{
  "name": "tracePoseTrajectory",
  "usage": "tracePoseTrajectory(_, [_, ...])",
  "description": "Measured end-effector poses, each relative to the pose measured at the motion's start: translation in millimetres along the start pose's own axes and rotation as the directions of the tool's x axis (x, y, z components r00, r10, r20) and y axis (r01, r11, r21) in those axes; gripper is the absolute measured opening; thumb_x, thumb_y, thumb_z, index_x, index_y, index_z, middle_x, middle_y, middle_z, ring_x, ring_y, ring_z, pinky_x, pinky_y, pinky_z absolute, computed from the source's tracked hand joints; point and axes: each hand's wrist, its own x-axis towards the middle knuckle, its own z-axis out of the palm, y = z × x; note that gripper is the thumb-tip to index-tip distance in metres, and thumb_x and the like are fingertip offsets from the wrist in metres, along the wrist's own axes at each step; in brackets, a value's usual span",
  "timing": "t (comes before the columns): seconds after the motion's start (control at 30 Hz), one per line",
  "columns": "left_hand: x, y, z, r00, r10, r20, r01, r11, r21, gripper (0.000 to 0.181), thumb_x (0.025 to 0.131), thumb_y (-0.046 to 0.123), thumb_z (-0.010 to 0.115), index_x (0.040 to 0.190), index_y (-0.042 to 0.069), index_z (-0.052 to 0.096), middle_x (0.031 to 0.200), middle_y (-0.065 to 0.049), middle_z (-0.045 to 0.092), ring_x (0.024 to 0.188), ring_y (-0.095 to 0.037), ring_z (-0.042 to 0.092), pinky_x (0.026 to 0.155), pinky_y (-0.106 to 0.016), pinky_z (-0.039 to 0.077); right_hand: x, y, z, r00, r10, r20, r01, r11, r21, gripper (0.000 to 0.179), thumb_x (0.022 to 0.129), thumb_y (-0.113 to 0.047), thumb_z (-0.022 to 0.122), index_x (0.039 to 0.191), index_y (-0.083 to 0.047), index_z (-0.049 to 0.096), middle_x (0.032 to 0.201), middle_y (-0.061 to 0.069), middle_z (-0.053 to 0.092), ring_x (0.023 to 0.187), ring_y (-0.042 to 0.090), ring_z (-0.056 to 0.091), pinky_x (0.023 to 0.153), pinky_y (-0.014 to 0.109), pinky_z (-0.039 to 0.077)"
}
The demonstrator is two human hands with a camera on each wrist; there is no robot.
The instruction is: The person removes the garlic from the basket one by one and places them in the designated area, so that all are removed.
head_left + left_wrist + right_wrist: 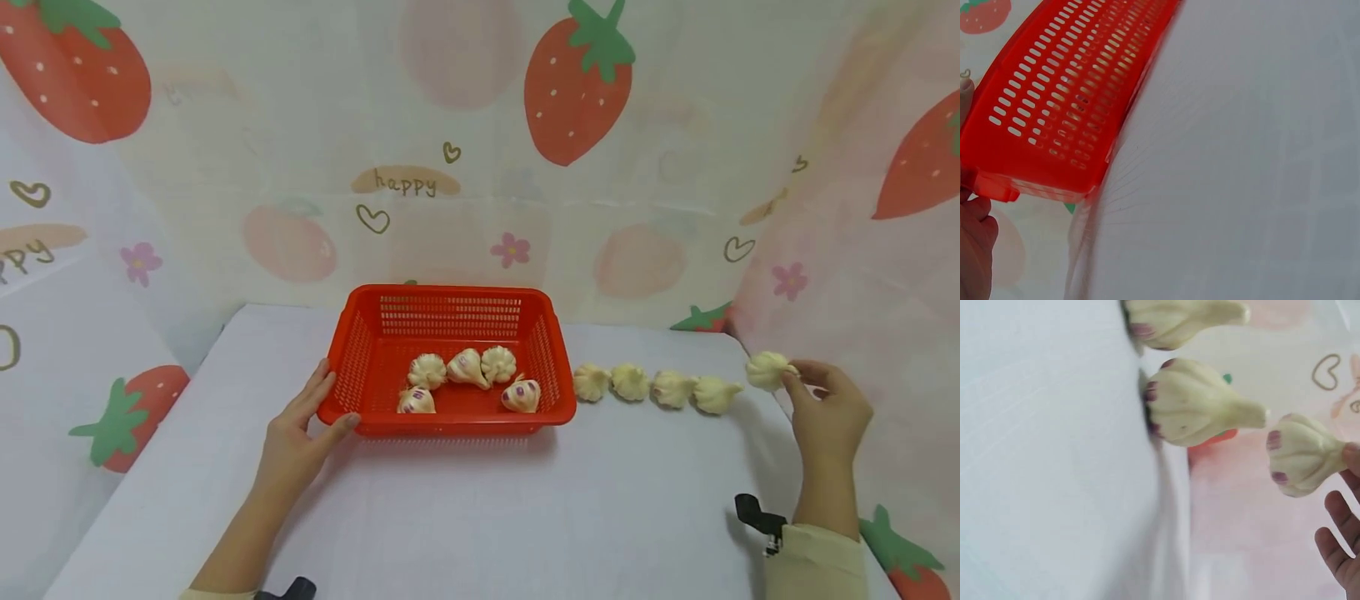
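Observation:
A red plastic basket [450,420] with slotted walls stands on the table. My left hand [294,442] grips its left end, thumb at the front corner; in the left wrist view curled fingers [982,219] show beneath the rim. Inside lie several purple-marked garlic bulbs [465,367]. Over at the right, my right hand [828,408] pinches a pale garlic bulb [767,370] by its stem. That bulb [1302,456] hangs raised in the right wrist view, root end toward the table. Several more pale garlic bulbs [672,389] form a row between the basket and this hand.
A white cloth covers the table [540,517]. Behind it and along both sides hangs a strawberry-print curtain [480,225]. Dark wrist-camera mounts [761,517] jut from the sleeves near the front.

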Motion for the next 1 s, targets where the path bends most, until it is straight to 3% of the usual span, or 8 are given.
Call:
tracePoseTrajectory(0.13, [0.4,-1.4,1.0,1.000,0.006,0.006,-0.006,1.000,-0.018,0.079,0.088,0.037,0.082,0.156,0.021,0.044,0.164,0.011,0.037,0.151,-0.019,0.037,0.103,-0.005,0.032,3.6,13.5,2.8,0.999,0.054,0.005,-0.053,0.997,-0.057,0.033,0.095,-0.027,0.073,0.121,-0.006,0.074,0.085,-0.031,0.056,0.082,-0.014,0.049,0.079,0.011,0.037])
tracePoseTrajectory(0.33, [-1.2,-3.2,-0.7,1.000,-0.001,0.000,0.001,1.000,-0.015,0.079,0.088,0.038,0.082,0.156,0.022,0.045,0.163,0.012,0.037,0.151,-0.018,0.037,0.102,-0.001,0.030,3.8,26.1,7.1,0.978,0.181,0.108,-0.165,0.976,-0.143,0.040,0.098,-0.033,0.070,0.131,-0.010,0.070,0.103,-0.009,0.065,0.091,0.001,0.051,0.069,0.013,0.042])
tracePoseTrajectory(0.47, [-0.1,-1.4,-2.9,1.000,0.000,0.010,0.000,1.000,-0.008,0.079,0.089,0.039,0.081,0.156,0.022,0.044,0.164,0.012,0.036,0.152,-0.019,0.036,0.102,-0.002,0.030,2.1,29.7,10.0,0.970,0.199,0.139,-0.174,0.970,-0.169,0.040,0.098,-0.030,0.069,0.132,-0.008,0.068,0.110,0.003,0.067,0.090,0.005,0.051,0.063,0.013,0.043])
tracePoseTrajectory(0.6, [-0.7,1.3,-5.4,1.000,-0.002,0.001,0.002,1.000,-0.009,0.079,0.088,0.037,0.082,0.156,0.021,0.045,0.164,0.010,0.037,0.151,-0.020,0.037,0.101,-0.002,0.030,-0.8,32.5,14.0,0.969,0.188,0.160,-0.162,0.974,-0.161,0.039,0.097,-0.027,0.070,0.130,-0.006,0.068,0.091,-0.013,0.063,0.081,-0.004,0.047,0.063,0.012,0.042])
tracePoseTrajectory(0.73, [-0.7,1.8,-5.5,1.000,0.000,0.001,0.000,1.000,-0.006,0.079,0.088,0.036,0.082,0.156,0.022,0.044,0.164,0.010,0.037,0.151,-0.018,0.036,0.101,-0.002,0.031,-2.8,37.9,16.6,0.973,0.164,0.161,-0.141,0.980,-0.144,0.036,0.096,-0.023,0.072,0.127,-0.005,0.070,0.077,-0.033,0.049,0.074,-0.011,0.045,0.065,0.012,0.041])
tracePoseTrajectory(1.0, [0.1,1.2,-2.0,1.000,-0.007,0.004,0.007,1.000,-0.005,0.079,0.089,0.039,0.081,0.157,0.024,0.043,0.164,0.011,0.036,0.151,-0.018,0.036,0.101,-0.004,0.031,0.8,50.6,18.6,0.964,0.187,0.190,-0.160,0.976,-0.149,0.040,0.097,-0.027,0.071,0.130,-0.006,0.068,0.078,-0.032,0.050,0.078,-0.010,0.046,0.073,0.016,0.039])
